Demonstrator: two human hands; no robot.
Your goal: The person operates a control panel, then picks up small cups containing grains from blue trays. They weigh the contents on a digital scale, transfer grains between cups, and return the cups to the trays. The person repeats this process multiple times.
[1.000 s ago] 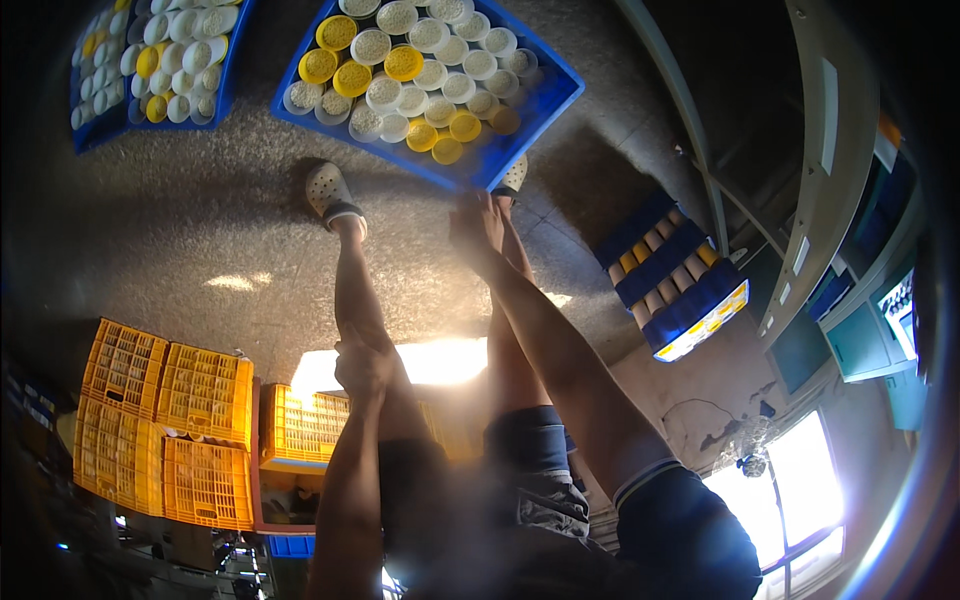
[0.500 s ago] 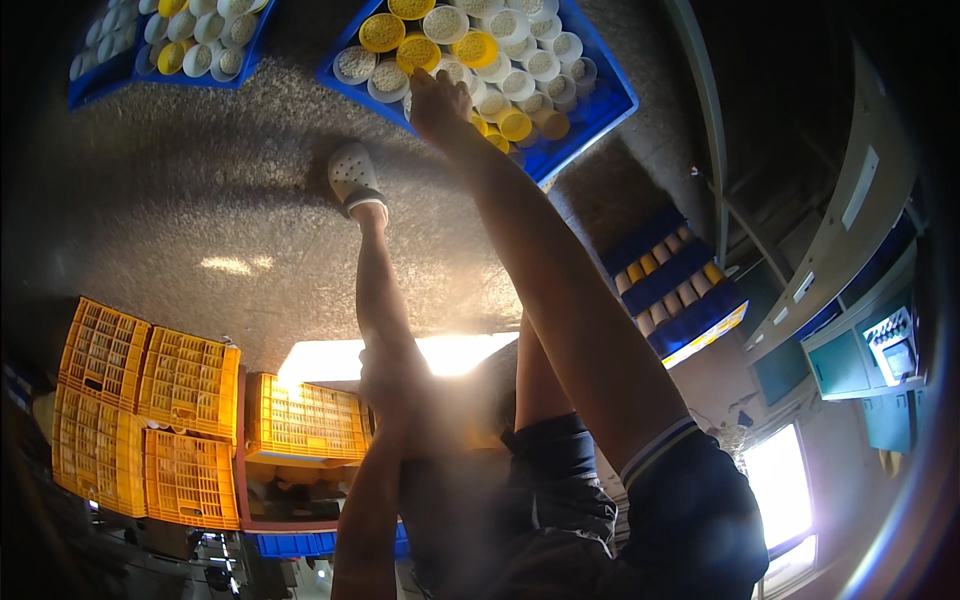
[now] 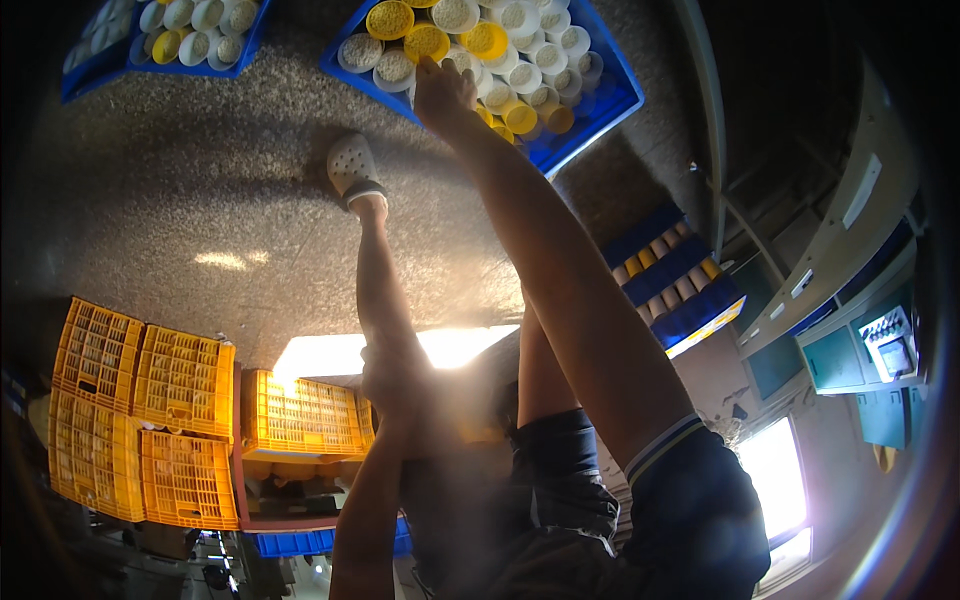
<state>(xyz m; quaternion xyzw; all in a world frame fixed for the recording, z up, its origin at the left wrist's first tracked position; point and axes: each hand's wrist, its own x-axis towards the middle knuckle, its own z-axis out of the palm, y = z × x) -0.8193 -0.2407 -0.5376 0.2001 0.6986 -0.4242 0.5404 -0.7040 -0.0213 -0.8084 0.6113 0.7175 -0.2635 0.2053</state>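
A blue crate (image 3: 600,128) at the top holds many upright round cups, white and yellow, with pale grainy stuff at their tops. My right hand (image 3: 445,98) reaches to its near left side, fingers bent and drawn together among the cups, just below a yellow cup (image 3: 427,42). Whether the fingers grip a cup or only touch one is hidden by the hand. My left hand (image 3: 393,385) rests at my left knee, dim and blurred by glare, so its fingers do not show clearly.
Another blue crate (image 3: 222,70) of similar cups stands at the upper left. Yellow slatted crates (image 3: 185,378) are stacked at the lower left. Blue crates with pale and yellow cylinders (image 3: 690,315) stand on the right. My foot in a light clog (image 3: 352,165) is on the floor near the crate.
The whole view has shifted slightly, the crate appearing a little higher and further right. My right hand stays at the same spot among the cups; my left hand remains at the knee.
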